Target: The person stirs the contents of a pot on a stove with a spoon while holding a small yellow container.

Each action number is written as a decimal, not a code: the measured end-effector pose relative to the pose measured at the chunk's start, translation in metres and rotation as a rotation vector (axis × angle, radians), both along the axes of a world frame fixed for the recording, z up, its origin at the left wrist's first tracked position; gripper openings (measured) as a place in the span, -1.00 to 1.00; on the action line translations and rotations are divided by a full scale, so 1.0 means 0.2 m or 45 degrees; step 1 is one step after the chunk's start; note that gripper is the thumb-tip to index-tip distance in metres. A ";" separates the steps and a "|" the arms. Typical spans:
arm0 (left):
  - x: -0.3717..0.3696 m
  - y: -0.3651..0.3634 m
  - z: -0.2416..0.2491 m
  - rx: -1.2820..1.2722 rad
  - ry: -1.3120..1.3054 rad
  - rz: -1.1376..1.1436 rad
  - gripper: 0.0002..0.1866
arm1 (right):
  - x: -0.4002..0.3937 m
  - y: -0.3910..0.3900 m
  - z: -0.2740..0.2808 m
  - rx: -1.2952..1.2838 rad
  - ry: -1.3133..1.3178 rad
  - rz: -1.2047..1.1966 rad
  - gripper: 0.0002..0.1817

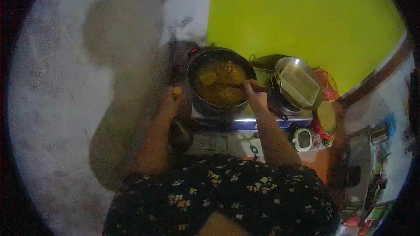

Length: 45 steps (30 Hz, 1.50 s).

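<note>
At the centre of the frame, one dark pot [220, 81] of yellow food sat on a two-burner stove [245, 121]. A person's right hand [256, 98] was clenched around one wooden utensil [245, 86] reaching into the pot. Their left hand [169, 102], just left of the pot, pinched one small yellow piece [177, 91]. To the right, one pan [299, 83] held a clear container [299, 83]. One red-rimmed round vessel [326, 118] stood lower right, near one small white object [302, 139].
</note>
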State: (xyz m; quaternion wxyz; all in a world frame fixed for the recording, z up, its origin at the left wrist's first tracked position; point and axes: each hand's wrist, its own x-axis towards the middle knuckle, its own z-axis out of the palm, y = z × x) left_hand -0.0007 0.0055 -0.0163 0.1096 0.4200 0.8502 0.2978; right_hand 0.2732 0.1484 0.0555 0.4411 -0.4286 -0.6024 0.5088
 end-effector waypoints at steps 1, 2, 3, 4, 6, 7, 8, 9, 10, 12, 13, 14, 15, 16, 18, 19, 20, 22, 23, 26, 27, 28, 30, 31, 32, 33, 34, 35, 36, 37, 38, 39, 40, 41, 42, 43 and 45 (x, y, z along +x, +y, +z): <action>-0.01 0.00 -0.03 0.055 -0.085 0.006 -0.34 | 0.01 0.04 -0.03 0.056 -0.009 0.014 -0.77; -0.01 0.00 -0.05 0.108 -0.172 0.012 -0.35 | 0.03 0.10 -0.08 0.111 -0.018 0.027 -0.78; -0.01 0.00 -0.03 0.094 -0.123 -0.027 -0.35 | 0.04 0.13 -0.08 0.164 -0.028 0.040 -0.79; -0.01 -0.01 0.01 0.081 -0.074 -0.065 -0.35 | 0.07 0.16 -0.06 0.290 -0.208 -0.008 -0.73; 0.00 -0.01 0.03 0.073 -0.055 -0.097 -0.35 | 0.08 0.18 -0.03 0.152 0.082 0.024 -0.72; 0.00 -0.01 0.03 0.077 -0.087 -0.090 -0.35 | 0.08 0.18 -0.01 0.082 0.225 0.040 -0.72; 0.00 -0.01 0.03 0.081 -0.117 -0.083 -0.34 | 0.09 0.17 0.02 -0.040 0.349 -0.012 -0.66; -0.01 -0.01 0.01 0.086 -0.084 -0.085 -0.34 | 0.10 0.18 0.01 -0.105 0.401 -0.056 -0.64; -0.01 0.00 -0.02 0.090 -0.051 -0.085 -0.34 | 0.12 0.20 0.01 -0.170 0.453 -0.098 -0.63; -0.03 0.00 -0.07 0.103 -0.096 -0.083 -0.30 | 0.13 0.22 0.02 -0.312 0.494 -0.231 -0.60; -0.04 0.01 -0.09 0.113 -0.173 -0.082 -0.27 | 0.14 0.23 0.01 -0.341 0.551 -0.223 -0.58; -0.05 0.01 -0.11 0.124 -0.249 -0.082 -0.23 | 0.15 0.25 -0.02 -0.369 0.609 -0.215 -0.57; -0.06 0.02 -0.14 0.114 -0.174 -0.065 -0.27 | 0.14 0.24 -0.02 -0.398 0.666 -0.207 -0.55; -0.07 0.03 -0.17 0.105 -0.098 -0.048 -0.31 | 0.14 0.24 -0.01 -0.377 0.634 -0.179 -0.53; -0.06 0.03 -0.17 0.067 -0.016 -0.009 -0.36 | 0.10 0.20 0.01 -0.333 0.567 -0.124 -0.51; -0.04 0.03 -0.15 0.037 -0.008 0.014 -0.36 | 0.09 0.18 0.01 -0.311 0.478 -0.076 -0.50; -0.02 0.02 -0.11 0.007 0.001 0.038 -0.36 | 0.07 0.16 0.02 -0.290 0.389 -0.029 -0.48; -0.03 0.01 -0.08 0.033 -0.130 -0.031 -0.31 | 0.03 0.11 0.04 -0.277 0.192 0.026 -0.50; -0.03 0.01 -0.06 0.048 -0.195 -0.065 -0.28 | 0.00 0.06 0.06 -0.223 0.134 0.022 -0.50; 0.00 -0.01 -0.02 0.111 -0.154 -0.056 -0.36 | -0.05 0.00 0.03 -0.123 -0.073 0.145 -0.54; 0.00 -0.01 0.00 0.109 -0.187 -0.077 -0.36 | -0.05 0.00 0.05 -0.096 -0.220 0.217 -0.55; 0.00 -0.02 0.02 0.107 -0.221 -0.097 -0.35 | -0.06 -0.01 0.07 -0.068 -0.368 0.289 -0.56; 0.00 -0.02 0.01 0.118 -0.224 -0.110 -0.36 | -0.05 0.07 -0.09 -0.012 -0.387 0.421 -0.64; -0.01 -0.02 -0.01 0.131 -0.195 -0.103 -0.37 | -0.04 0.09 -0.14 0.075 -0.427 0.425 -0.66; -0.01 -0.01 -0.02 0.145 -0.164 -0.098 -0.38 | -0.03 0.11 -0.17 0.163 -0.465 0.427 -0.68; 0.00 -0.01 -0.01 0.104 -0.204 -0.080 -0.37 | -0.03 0.11 -0.18 0.251 -0.504 0.428 -0.70; 0.00 -0.01 0.02 0.065 -0.242 -0.062 -0.37 | -0.02 0.11 -0.20 0.252 -0.470 0.430 -0.71; 0.01 -0.01 0.03 0.026 -0.280 -0.043 -0.37 | -0.02 0.11 -0.21 0.253 -0.435 0.433 -0.73; 0.00 -0.01 0.02 0.015 -0.213 -0.048 -0.38 | -0.01 0.11 -0.22 0.255 -0.401 0.436 -0.75; -0.01 0.00 -0.01 0.007 -0.145 -0.053 -0.38 | -0.01 0.11 -0.22 0.245 -0.383 0.438 -0.76; -0.02 0.01 -0.03 -0.002 -0.077 -0.058 -0.39 | -0.01 0.11 -0.23 0.234 -0.365 0.441 -0.77; -0.03 0.02 -0.04 -0.016 -0.058 -0.065 -0.39 | -0.01 0.10 -0.21 0.222 -0.347 0.444 -0.78; -0.04 0.02 -0.05 -0.032 -0.039 -0.075 -0.39 | -0.02 0.10 -0.19 0.135 -0.325 0.416 -0.79; -0.04 0.03 -0.06 -0.050 -0.021 -0.083 -0.39 | -0.02 0.09 -0.16 0.047 -0.304 0.390 -0.79; -0.04 0.01 -0.06 0.009 -0.056 -0.099 -0.38 | -0.02 0.06 -0.13 -0.048 -0.283 0.364 -0.80; -0.03 0.00 -0.05 0.072 -0.091 -0.112 -0.38 | -0.02 0.05 -0.10 -0.082 -0.239 0.343 -0.80; -0.03 0.01 -0.05 0.105 -0.119 -0.121 -0.39 | -0.01 0.04 -0.05 -0.144 -0.149 0.296 -0.80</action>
